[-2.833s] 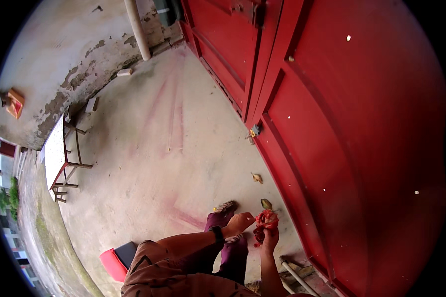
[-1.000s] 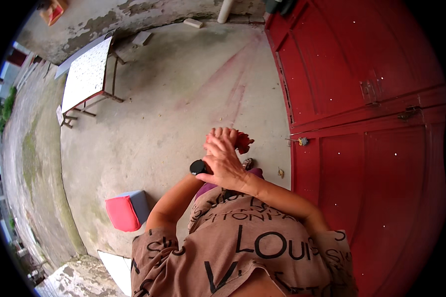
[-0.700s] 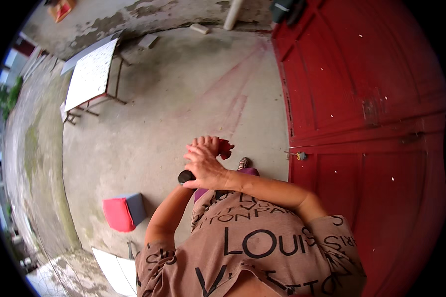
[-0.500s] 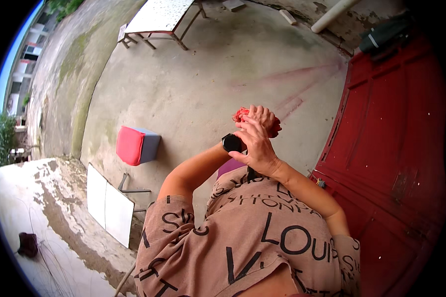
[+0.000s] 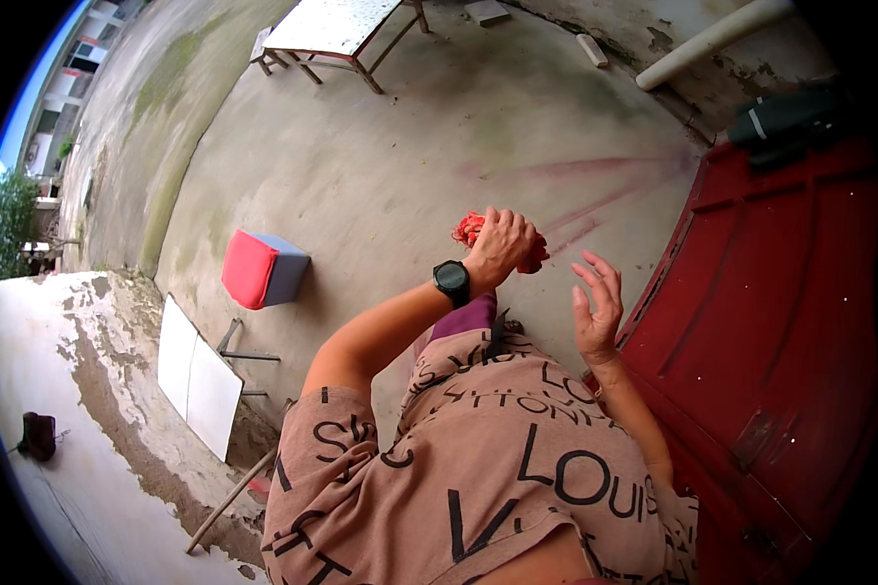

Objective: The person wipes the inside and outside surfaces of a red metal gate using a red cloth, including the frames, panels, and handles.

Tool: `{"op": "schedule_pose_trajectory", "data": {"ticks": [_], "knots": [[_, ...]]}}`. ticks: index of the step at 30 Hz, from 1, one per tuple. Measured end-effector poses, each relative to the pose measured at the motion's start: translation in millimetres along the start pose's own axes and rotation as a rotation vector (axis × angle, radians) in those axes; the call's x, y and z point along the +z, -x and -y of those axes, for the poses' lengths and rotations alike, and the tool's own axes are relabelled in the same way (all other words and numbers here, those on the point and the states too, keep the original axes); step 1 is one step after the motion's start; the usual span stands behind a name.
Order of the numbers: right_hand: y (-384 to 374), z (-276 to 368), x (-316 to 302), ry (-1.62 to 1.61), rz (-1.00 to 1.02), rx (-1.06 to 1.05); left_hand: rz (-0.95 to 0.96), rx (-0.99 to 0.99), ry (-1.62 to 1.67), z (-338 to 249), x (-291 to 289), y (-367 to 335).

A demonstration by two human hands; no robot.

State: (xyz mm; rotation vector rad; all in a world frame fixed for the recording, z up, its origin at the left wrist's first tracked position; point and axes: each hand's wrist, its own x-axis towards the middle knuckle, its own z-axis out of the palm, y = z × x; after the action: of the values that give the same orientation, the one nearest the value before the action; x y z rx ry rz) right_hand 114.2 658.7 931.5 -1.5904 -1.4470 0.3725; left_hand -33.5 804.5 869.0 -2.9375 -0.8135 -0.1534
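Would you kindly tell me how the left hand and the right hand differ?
The left hand is closed on a red bundle; the right hand is loosely open and looks empty. A black watch sits just behind the left hand; the right hand has none. Both are ungloved.

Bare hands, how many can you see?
2. The bare left hand grips a crumpled red cloth-like bundle; the bare right hand is open, near the red panelled door.
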Motion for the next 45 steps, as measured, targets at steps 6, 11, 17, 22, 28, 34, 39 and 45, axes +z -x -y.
{"op": "schedule_pose_trajectory", "data": {"ticks": [6, 11, 17, 22, 28, 34, 39, 45], "knots": [[67.6, -142.5, -49.6, -0.138, -0.255, 0.695, 0.043, 0.139, 0.221, 14.6, 12.3, -74.3], [90.8, -164.4, -96.8, -0.767, -0.907, 1.146, 0.176, -0.042, 0.873, 50.6, 45.8, -134.6], [180.0, -164.2, -179.1, -0.991, -1.784, 0.754, 0.49, 0.063, 1.226, 58.3, 62.0, -210.9], [192.2, -143.5, -260.3, -0.918, -2.127, 0.415, 0.626, 0.24, 1.24, 50.6, 56.0, -276.8], [188.2, -145.1, -327.4, -0.879, -2.493, 0.341, 0.638, 0.333, 1.217, 24.0, 60.9, -338.0], [195.1, -163.3, -338.4, -0.904, -2.583, 0.273, 0.636, 0.293, 1.278, 8.3, 57.3, -386.2], [194.5, -182.0, -342.4, -0.819, -2.766, 0.188, 0.576, 0.231, 1.338, 20.6, 76.3, -424.6], [183.2, -181.9, -338.4, -0.695, -2.695, 0.113, 0.708, 0.126, 1.326, 8.2, 89.9, -451.7]]}}
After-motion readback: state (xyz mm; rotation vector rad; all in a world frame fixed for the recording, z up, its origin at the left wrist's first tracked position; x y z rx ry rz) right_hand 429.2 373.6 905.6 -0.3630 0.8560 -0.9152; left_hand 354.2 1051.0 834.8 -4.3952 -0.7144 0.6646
